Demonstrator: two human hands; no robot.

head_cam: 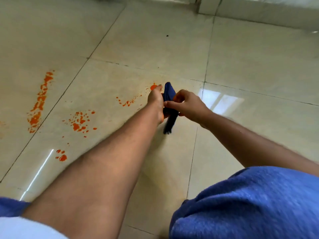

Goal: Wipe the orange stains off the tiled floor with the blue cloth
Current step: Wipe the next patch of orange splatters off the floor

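Fingers [170, 104] of the right hand [189, 105] pinch the blue cloth [170, 94] from its three o'clock side, while the left hand [156, 102] curls round it from nine o'clock. Held between both hands above the tiled floor [241, 57], the cloth is bunched into a narrow strip, its long axis running from twelve o'clock down to six, one end hanging low. Orange stains [40, 102] lie on the floor toward nine o'clock, one blot just beside the left fingertips. No writing is readable.
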